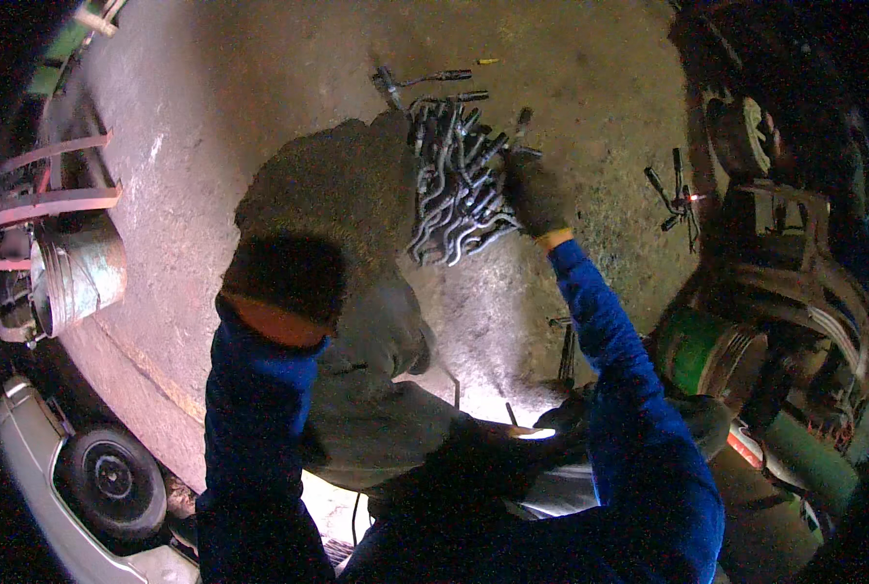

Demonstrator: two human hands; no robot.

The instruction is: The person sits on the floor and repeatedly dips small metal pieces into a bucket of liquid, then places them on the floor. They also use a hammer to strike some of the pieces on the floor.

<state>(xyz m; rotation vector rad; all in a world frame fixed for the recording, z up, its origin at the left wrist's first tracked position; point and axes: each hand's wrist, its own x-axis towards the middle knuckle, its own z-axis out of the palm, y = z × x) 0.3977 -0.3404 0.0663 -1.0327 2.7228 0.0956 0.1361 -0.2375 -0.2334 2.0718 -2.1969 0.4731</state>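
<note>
A pile of bent, wavy metal rods with dark tube-like ends [459, 185] lies on the concrete floor ahead of me. My right hand [536, 190], in a dark glove, is at the pile's right edge. Its fingers blend into the dark metal, so I cannot make out a grip. My left hand [283, 282], also gloved, hangs in deep shadow left of the pile, apart from it. Its fingers do not show clearly. A few similar dark-ended pieces [439, 78] lie just beyond the pile.
On the right are a loose cluster of dark rods [683, 200], a green drum [697, 350] and a heavy metal frame [795, 234]. A dented metal bucket [79, 273] stands at left by red bars [55, 204]. A vehicle wheel [113, 477] shows lower left. A small yellow piece [488, 61] lies far off.
</note>
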